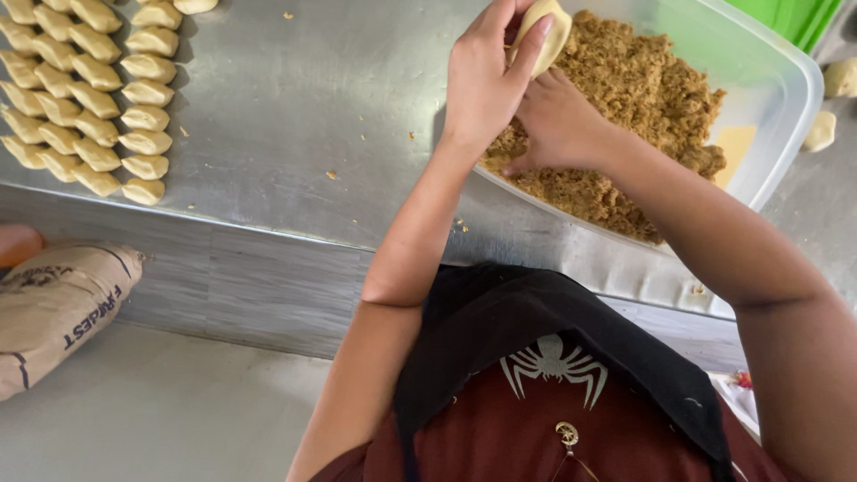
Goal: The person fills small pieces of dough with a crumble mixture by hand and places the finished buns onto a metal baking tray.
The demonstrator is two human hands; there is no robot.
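Holding a pale dough piece [546, 29] between thumb and fingers, the left hand [486, 85] is curled round it above the near edge of the tub [786, 80]. The dough sits cupped and raised, just over the brown crumbly filling [643, 98] that fills most of the tub. Just right of the left hand, the right hand [558, 125] lies palm down on the filling, fingers bent into the crumbs; whether it has pinched any up cannot be told. A yellow card [736, 147] shows through the tub's clear wall at its right side. Well left of the tub, rows of shaped dough pieces [85, 89] lie on the steel surface [312, 116]. Two dough lumps [830, 98] rest right of the tub. Below the surface's edge, far left of the tub, lies a paper sack [54, 308].
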